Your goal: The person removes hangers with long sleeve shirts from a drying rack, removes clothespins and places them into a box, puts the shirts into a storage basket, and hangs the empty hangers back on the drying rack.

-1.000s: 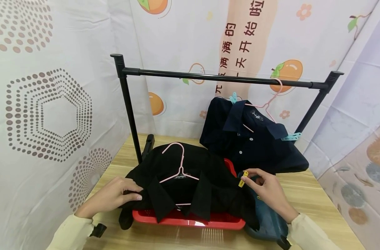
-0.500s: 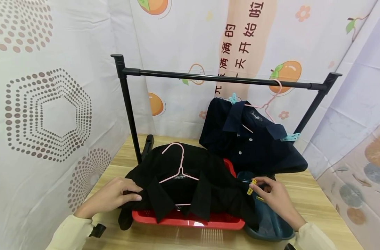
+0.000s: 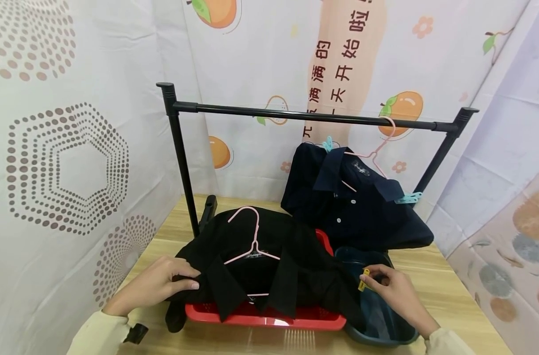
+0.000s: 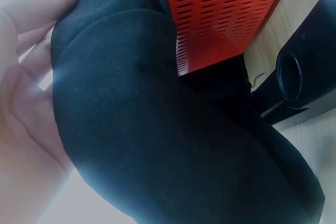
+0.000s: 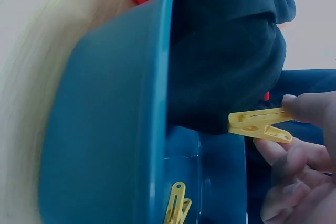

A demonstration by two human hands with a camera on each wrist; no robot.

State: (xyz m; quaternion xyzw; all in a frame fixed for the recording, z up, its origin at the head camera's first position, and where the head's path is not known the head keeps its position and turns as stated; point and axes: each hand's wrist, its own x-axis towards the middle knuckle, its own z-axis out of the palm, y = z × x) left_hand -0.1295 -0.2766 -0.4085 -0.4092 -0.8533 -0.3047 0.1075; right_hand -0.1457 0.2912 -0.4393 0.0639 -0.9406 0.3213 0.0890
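A black collared shirt point(image 3: 311, 283) lies draped over a red basket point(image 3: 274, 322), with a pink hanger point(image 3: 256, 236) in its neck. My left hand point(image 3: 163, 281) grips the shirt's shoulder at the left side; the left wrist view shows the cloth point(image 4: 121, 87) across the palm. Over the blue basin point(image 3: 362, 337), my right hand point(image 3: 395, 293) pinches a yellow clothespin point(image 5: 257, 121) between thumb and fingers. Part of the shirt hangs into the basin beside this clothespin. Lower in the basin lies another yellow clothespin point(image 5: 177, 203).
A black rack point(image 3: 305, 116) stands behind the basket. From its bar hangs a navy shirt point(image 3: 340, 222) on a pink hanger point(image 3: 376, 153), with light-blue clothespins point(image 3: 409, 198) at both shoulders. A rack foot point(image 4: 304, 51) is close to the left hand. Patterned curtains surround the wooden table.
My right hand has moved right and nearer to me with the yellow clothespin, away from the black shirt's shoulder. The left hand has stayed in place on the shirt.
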